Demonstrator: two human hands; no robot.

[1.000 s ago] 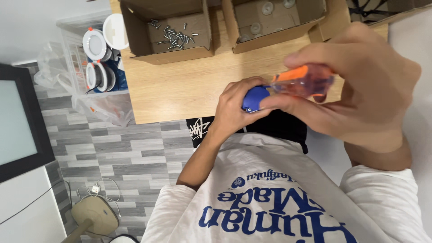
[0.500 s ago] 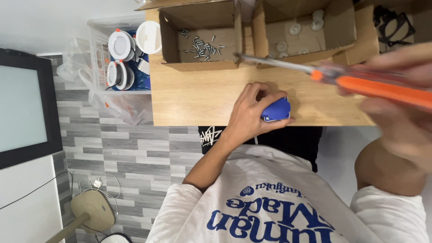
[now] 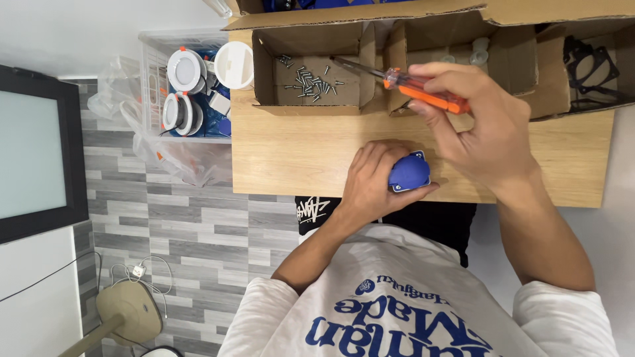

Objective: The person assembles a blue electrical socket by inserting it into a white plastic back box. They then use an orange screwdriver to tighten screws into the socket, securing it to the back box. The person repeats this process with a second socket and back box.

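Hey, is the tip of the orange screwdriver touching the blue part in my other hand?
Apart. The head view shows the orange screwdriver raised over the boxes, wood showing between it and the blue part.

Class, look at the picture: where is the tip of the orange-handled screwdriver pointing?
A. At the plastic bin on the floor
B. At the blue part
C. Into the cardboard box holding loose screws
C: the screwdriver tip reaches over the cardboard box of screws.
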